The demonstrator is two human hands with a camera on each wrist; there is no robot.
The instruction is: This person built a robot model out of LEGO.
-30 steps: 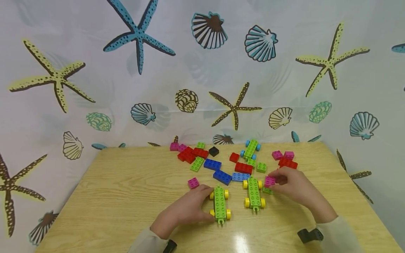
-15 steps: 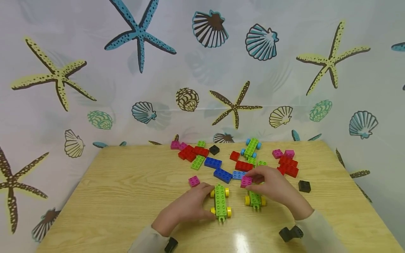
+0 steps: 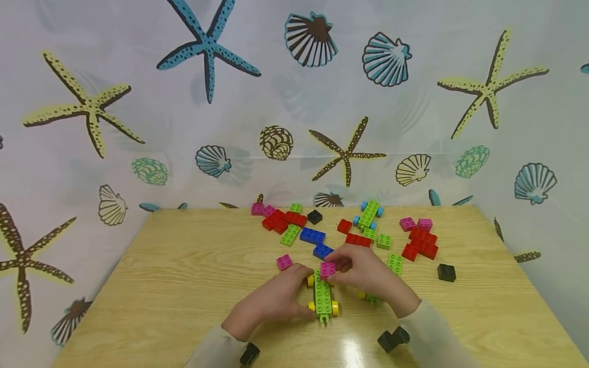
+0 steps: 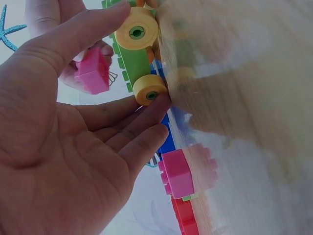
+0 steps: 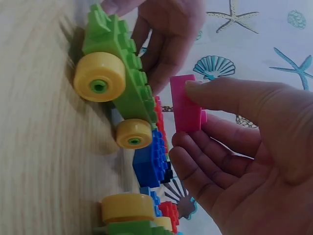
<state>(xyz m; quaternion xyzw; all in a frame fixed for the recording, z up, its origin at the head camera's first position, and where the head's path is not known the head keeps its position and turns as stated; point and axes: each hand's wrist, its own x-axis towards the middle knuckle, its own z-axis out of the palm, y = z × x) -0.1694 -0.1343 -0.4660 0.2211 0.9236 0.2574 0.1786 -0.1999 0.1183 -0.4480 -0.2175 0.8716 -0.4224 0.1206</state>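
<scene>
Pinching pink brick (image 3: 327, 271): right hand (image 3: 365, 272) | gripping green base (image 3: 323, 298): left hand (image 3: 275, 302) | gap under brick

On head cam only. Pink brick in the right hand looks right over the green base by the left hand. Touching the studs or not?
Observer: Not touching. Both wrist views show a gap between the pink brick and the studs of the green base.
Operator: Left thumb down on the table?
Observer: No. In the left wrist view its tip is up at the edge of a yellow wheel, off the surface.
Operator: Is that wheel yellow right to the centre?
Observer: No, it has a green hub, seen side-on in the left wrist view.
</scene>
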